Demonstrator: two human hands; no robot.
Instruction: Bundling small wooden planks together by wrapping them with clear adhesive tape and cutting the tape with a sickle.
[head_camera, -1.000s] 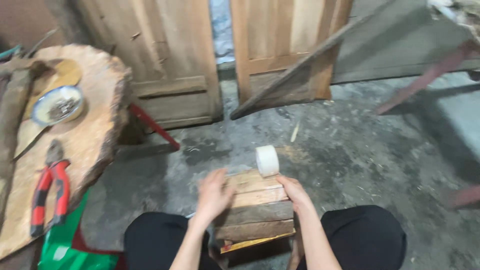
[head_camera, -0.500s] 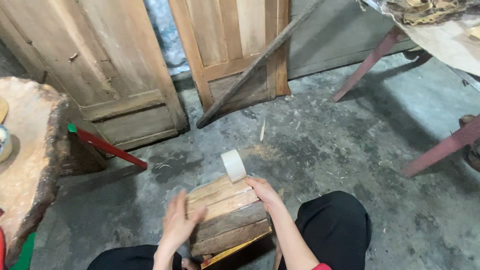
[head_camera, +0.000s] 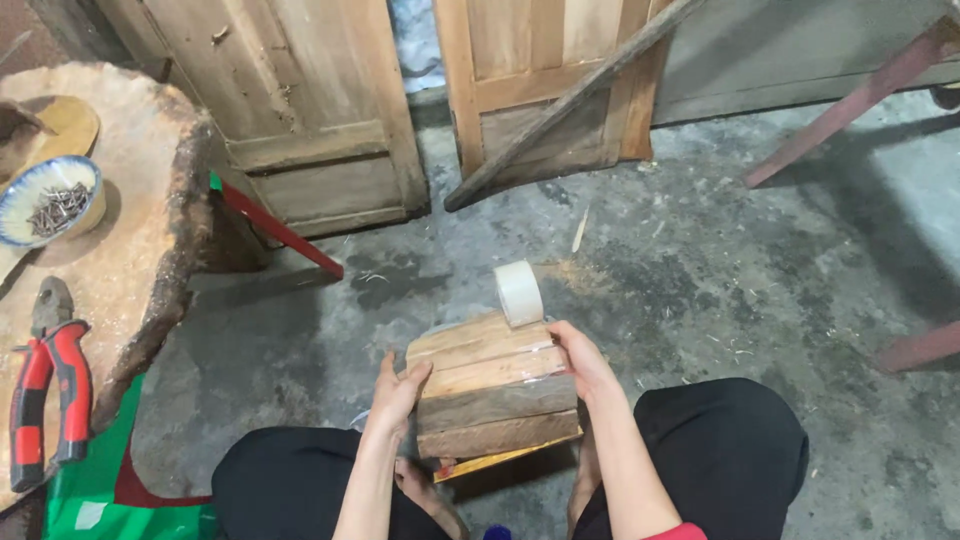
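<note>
Bundle of wooden slats (head_camera: 492, 395) sits on the lap, centre near. Left hand (head_camera: 397, 393) clasps its left edge, fingers curled over the top. Right hand (head_camera: 580, 360) grips the right edge, thumb on top. White tape roll (head_camera: 519, 293) stands at the bundle's far end. Far left: wood slab (head_camera: 130, 270) with red-handled pliers (head_camera: 45, 385) and a bowl of nails (head_camera: 50, 205).

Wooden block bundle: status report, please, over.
Left hand and right hand clasp wooden block bundle by its sides. Tape roll rests on top. Nothing obstructing.

Bowl of nails (head_camera: 50, 203), red-handled pliers (head_camera: 45, 395)
</note>
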